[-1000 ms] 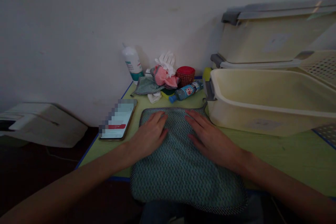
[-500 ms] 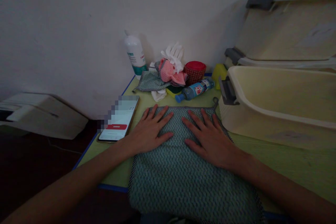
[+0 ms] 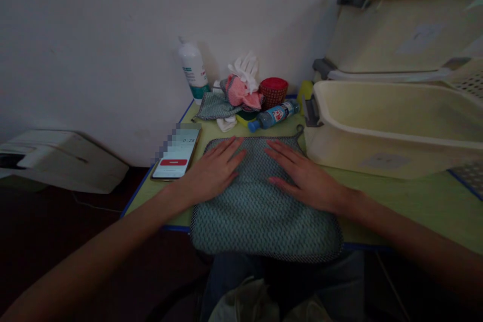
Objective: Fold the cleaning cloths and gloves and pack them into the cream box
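We see a blue-green, ripple-patterned cloth [image 3: 260, 216] edged in black and white, a yellow-green worktop [image 3: 400, 191] rimmed in blue, and a cream bin [image 3: 347, 153].

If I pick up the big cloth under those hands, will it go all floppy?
Probably floppy: the cloth looks like thin fabric. It likely won't be slippery, since its surface looks bumpy. The end past the table might droop.

Dark blue trousers [image 3: 222, 276] and a pale, crumpled piece of clothing [image 3: 243, 304] are worn, and both forearms [image 3: 113, 249] are left bare.
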A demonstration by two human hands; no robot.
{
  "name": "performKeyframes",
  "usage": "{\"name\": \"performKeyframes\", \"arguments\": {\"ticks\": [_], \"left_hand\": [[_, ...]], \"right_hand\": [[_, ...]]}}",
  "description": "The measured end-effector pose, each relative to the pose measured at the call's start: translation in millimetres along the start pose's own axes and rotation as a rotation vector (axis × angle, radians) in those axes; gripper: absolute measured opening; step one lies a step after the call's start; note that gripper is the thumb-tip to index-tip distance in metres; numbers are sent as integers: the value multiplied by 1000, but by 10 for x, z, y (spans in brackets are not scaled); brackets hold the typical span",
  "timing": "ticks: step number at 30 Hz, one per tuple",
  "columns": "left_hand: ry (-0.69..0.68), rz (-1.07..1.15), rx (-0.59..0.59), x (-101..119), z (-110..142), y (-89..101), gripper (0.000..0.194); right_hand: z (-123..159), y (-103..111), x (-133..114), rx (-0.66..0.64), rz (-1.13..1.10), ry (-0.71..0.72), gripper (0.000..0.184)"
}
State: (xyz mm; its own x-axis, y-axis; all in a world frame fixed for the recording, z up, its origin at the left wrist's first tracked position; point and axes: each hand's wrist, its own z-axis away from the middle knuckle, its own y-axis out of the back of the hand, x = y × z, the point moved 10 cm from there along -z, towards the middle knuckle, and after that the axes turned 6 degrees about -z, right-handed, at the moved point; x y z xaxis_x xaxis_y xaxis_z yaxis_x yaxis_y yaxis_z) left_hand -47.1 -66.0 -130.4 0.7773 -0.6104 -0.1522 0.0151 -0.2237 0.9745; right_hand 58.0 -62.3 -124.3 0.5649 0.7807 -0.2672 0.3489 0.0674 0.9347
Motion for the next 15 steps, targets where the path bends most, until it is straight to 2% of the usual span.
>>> {"name": "performKeyframes", "arguments": {"ticks": [2,4,7,10,12,15], "left_hand": [[-90,11,19,269,175,177,39],[-181,26,2,558,379,250,44],[-223,26,-83,837,612,111,62],[-251,-28,-86,953,703,-92,68],[-269,-96,-40,970,711,-168,59],[-277,-181,21,957,703,-183,48]], "right_hand": [[179,104,-241,-35,-42,127,59],[398,106,-451,-106,-35,230,65],[669,-62,-563,-207,12,267,81],[791,-287,-517,-258,45,244,87],[809,-375,-478,-250,61,234,85],[811,-401,-459,-207,82,242,80]]}}
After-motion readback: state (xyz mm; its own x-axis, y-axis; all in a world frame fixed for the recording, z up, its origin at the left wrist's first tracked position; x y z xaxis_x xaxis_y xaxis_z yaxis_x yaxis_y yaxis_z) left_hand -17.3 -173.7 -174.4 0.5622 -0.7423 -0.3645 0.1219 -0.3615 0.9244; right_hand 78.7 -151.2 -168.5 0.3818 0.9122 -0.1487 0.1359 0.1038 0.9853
